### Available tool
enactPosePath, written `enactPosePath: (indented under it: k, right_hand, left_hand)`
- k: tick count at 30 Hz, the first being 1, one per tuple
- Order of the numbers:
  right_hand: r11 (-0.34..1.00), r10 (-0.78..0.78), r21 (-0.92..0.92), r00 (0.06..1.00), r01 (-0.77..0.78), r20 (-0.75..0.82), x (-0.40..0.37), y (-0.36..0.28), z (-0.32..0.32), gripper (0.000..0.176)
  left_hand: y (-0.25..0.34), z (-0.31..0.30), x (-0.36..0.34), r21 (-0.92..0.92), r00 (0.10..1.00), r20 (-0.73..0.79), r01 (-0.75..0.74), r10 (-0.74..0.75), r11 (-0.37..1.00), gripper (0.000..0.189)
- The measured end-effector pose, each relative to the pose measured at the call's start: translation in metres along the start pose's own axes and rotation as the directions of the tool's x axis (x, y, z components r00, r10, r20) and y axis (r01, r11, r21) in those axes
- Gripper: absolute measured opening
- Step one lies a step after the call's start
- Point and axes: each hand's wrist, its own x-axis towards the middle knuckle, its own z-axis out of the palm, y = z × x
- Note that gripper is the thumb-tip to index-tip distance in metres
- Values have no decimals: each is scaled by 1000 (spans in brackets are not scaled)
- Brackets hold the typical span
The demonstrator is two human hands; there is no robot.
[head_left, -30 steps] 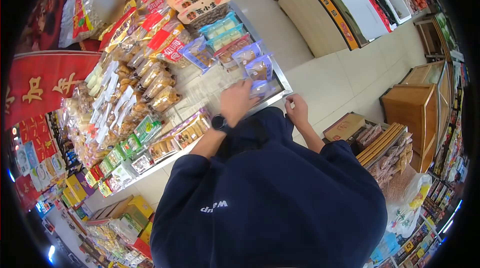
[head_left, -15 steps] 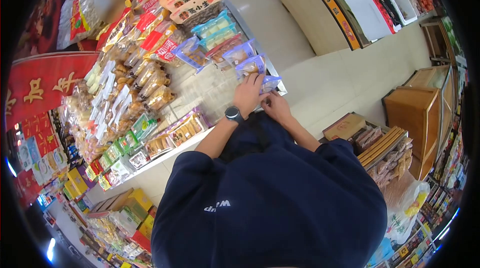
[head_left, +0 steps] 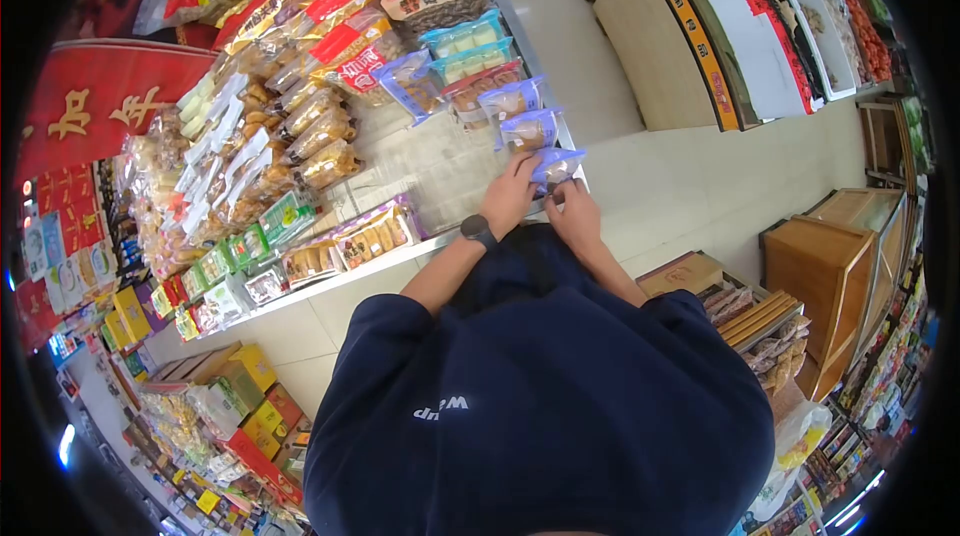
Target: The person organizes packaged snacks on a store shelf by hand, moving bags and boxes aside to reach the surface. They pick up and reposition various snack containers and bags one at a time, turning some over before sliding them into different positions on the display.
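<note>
A clear snack bag with purple trim point(head_left: 557, 167) lies at the front right corner of the display table. My left hand point(head_left: 508, 194), below a dark wristwatch point(head_left: 479, 229), grips the left side of this bag. The fingers of my right hand point(head_left: 574, 213) are curled in and pinch its lower edge. Directly behind are two similar purple-trimmed bags point(head_left: 527, 129) in a row along the table's right edge. Brown contents show through the clear film, but I cannot make out what they are.
Packaged pastries point(head_left: 328, 164), a red and yellow snack bag point(head_left: 362, 61) and blue-trimmed packs point(head_left: 474, 60) cover much of the display table point(head_left: 425, 161). To the right stand a wooden cabinet point(head_left: 815, 271) and a cardboard box point(head_left: 683, 276). A counter point(head_left: 660, 56) rises across the aisle.
The view has shifted, so the table and goods sit a little differently. My hands stay at the same purple-trimmed bag, which now shows more of its face between them.
</note>
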Motion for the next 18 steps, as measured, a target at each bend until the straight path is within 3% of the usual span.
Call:
enactPosePath:
  k: [5,8,11,13,14,15,18]
  right_hand:
    - [996,-75,62,993,69,88,-10,12,12,23]
    - [993,-42,119,988,25,150,-9,12,13,26]
    - [986,-36,164,986,9,164,-13,14,16,30]
    - [980,-35,200,983,-1,178,-14,16,17,33]
    - [977,-35,214,982,-5,183,-15,18,18,34]
    - [976,-43,217,983,3,181,-14,18,18,34]
    - [971,-58,240,984,16,171,-12,26,20,32]
  left_hand:
    - [-9,-16,-11,-31,998,-19,-56,56,998,50]
    - [-2,-46,-9,-124,998,-23,-61,58,990,50]
    - [-31,-69,6,-455,971,-145,106,-190,884,50]
    - [-64,-96,30,-159,874,-458,98,-161,982,48]
    - [-76,-116,43,26,848,-529,58,-36,998,51]
    - [-86,-134,55,209,812,-575,29,99,977,54]
    - [-123,-159,82,471,813,-534,60,230,880,63]
